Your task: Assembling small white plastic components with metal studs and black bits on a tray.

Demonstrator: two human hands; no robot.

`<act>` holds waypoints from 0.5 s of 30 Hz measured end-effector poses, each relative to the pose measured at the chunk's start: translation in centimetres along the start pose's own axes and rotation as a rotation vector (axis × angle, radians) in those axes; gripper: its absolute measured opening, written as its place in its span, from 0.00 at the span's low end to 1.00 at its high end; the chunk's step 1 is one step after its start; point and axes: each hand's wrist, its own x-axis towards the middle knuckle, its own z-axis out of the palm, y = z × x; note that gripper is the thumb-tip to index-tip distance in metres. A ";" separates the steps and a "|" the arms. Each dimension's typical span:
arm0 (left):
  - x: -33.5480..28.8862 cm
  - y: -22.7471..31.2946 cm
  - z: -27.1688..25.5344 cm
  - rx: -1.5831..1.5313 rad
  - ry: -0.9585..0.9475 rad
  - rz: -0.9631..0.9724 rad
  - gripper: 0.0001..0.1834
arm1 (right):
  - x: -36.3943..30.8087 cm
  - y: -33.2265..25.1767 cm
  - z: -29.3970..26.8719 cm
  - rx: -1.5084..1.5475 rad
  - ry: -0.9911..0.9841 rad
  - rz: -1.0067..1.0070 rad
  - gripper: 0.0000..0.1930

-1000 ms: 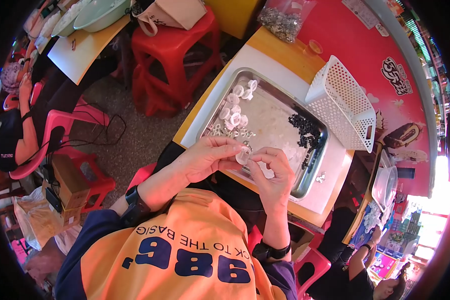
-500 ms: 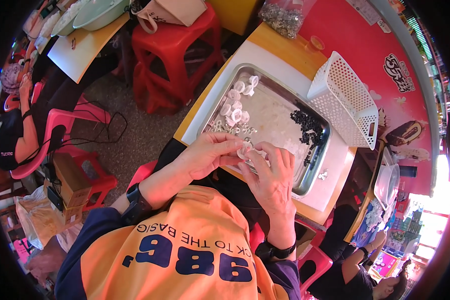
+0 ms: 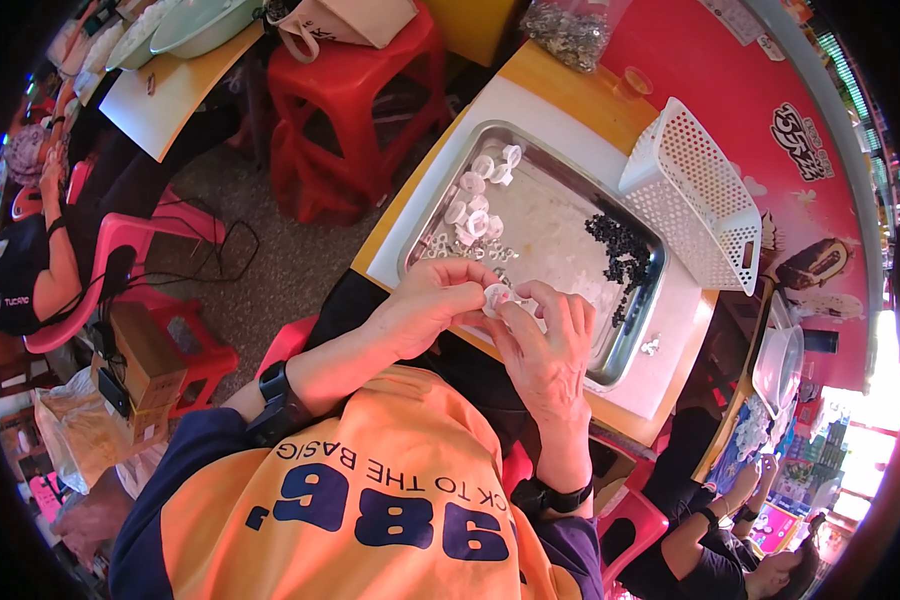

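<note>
Between my two hands, over the near edge of a metal tray, is a small white round plastic part (image 3: 497, 296). My left hand (image 3: 442, 303) pinches it from the left with thumb and forefinger. From the right, the fingers of my right hand (image 3: 545, 335) close on it too. Inside the metal tray (image 3: 550, 165) lie several white ring-shaped plastic parts (image 3: 473, 205) on the left side. Small metal pieces (image 3: 440, 247) are strewn nearer my hands. A heap of small black parts (image 3: 620, 250) sits along the tray's right side.
A white perforated basket (image 3: 685, 190) stands right of the tray. Beyond are a bag of metal parts (image 3: 567, 32) and a small clear cup (image 3: 634, 82). One small white piece (image 3: 651, 345) lies on the table by the tray. Red stools (image 3: 355, 90) stand to the left; other people sit nearby.
The white part has turned slightly between my fingers, and its round face shows more. My left fingers have curled in more. At the lower right another person's hands have moved.
</note>
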 end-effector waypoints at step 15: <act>0.1 -0.8 0.1 0.258 0.092 0.093 0.08 | -0.3 -0.4 0.3 -0.049 0.016 -0.028 0.14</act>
